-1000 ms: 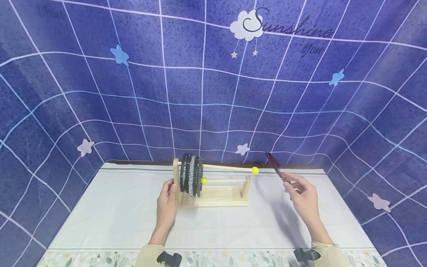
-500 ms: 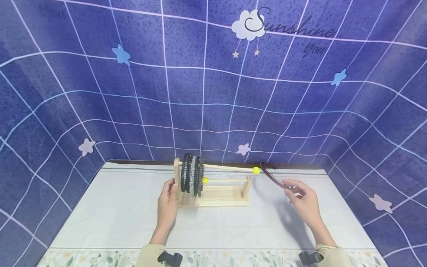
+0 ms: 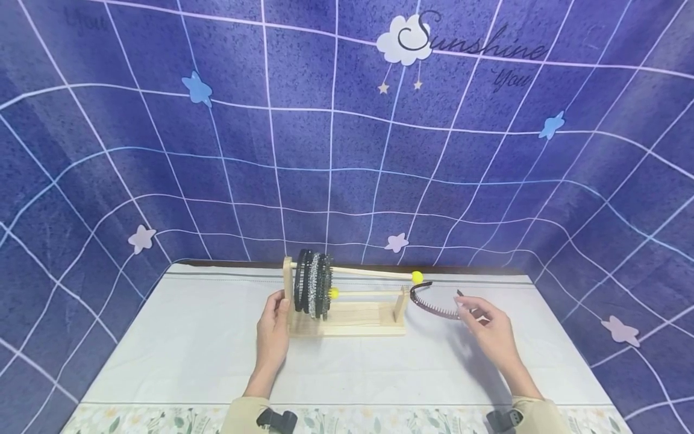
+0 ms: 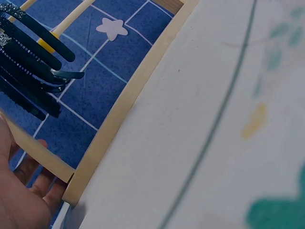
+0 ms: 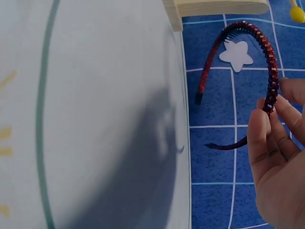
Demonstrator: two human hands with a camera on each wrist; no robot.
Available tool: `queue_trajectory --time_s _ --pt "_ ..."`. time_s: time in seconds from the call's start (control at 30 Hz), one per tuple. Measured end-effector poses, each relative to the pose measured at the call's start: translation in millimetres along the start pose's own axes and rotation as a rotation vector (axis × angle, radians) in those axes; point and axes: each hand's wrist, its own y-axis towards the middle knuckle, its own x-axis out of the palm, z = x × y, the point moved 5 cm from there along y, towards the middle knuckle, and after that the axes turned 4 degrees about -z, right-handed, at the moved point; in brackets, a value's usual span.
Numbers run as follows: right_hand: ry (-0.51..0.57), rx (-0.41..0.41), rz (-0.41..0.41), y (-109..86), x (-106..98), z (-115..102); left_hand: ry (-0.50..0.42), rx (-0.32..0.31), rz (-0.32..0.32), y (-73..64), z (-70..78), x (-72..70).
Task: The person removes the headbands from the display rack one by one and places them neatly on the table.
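A wooden rack (image 3: 358, 330) with two rods stands at mid-table, several black, silver and grey headbands (image 3: 312, 286) hung together at its left end. My left hand (image 3: 273, 334) grips the rack's left upright (image 3: 288, 280), thumb in front and fingers behind it. To the right of the rack, my right hand (image 3: 492, 331) pinches a dark red beaded headband (image 5: 272, 67) by one side, between thumb and fingers. This headband is held up over the table, its toothed arch pointing left toward the rack and its two ends toward the back.
The upper rod ends in a yellow ball (image 3: 417, 277), free at its right end. A second yellow ball (image 3: 334, 293) tips the lower rod, beside the hung headbands. A white cloth (image 3: 184, 349) covers the table; a blue gridded curtain (image 3: 347, 199) rises behind it.
The red headband has turned in my right hand, from nearly edge-on and pointing up to lying flatter with its arch toward the rack. My left hand has stayed on the upright.
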Motion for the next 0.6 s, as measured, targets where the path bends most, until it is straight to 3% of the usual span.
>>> queue_trajectory --time_s 0.2,0.6 --pt "-0.11 0.019 0.011 3.0 -0.4 5.2 -0.001 0.012 -0.002 -0.8 1.5 0.2" --pt "-0.205 0.038 -0.046 9.7 3.6 18.7 -0.003 0.014 0.007 -1.0 1.7 0.2"
